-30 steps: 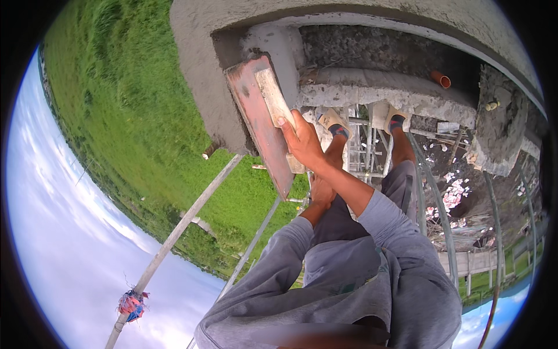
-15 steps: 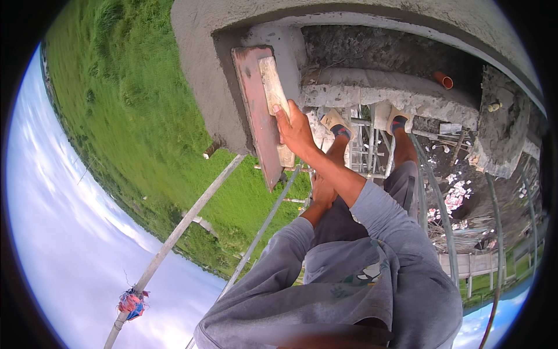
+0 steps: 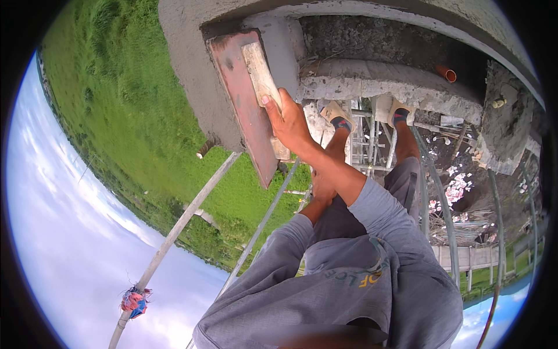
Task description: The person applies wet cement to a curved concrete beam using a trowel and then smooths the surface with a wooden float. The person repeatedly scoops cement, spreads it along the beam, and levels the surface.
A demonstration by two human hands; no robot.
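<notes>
My right hand (image 3: 289,126) is closed around the pale wooden handle (image 3: 260,70) of a plastering float. Its long, reddish, worn board (image 3: 244,102) lies tilted along the inner edge of the grey plastered wall (image 3: 186,70), with its lower end sticking out past the wall's corner. My left hand (image 3: 323,185) is lower down, close to my leg and partly behind my right forearm. Its fingers are mostly hidden, so whether it holds anything cannot be made out.
A rough concrete ledge (image 3: 389,84) runs beyond my feet, with an orange pipe end (image 3: 446,74) above it. Scaffold poles stand below and at both sides; the left pole (image 3: 174,232) has a red and blue bundle (image 3: 135,302) tied on. Grass and rubble lie far below.
The float has shifted left with my right hand, and its top has tilted further left onto the wall's edge. My left hand stays near my leg.
</notes>
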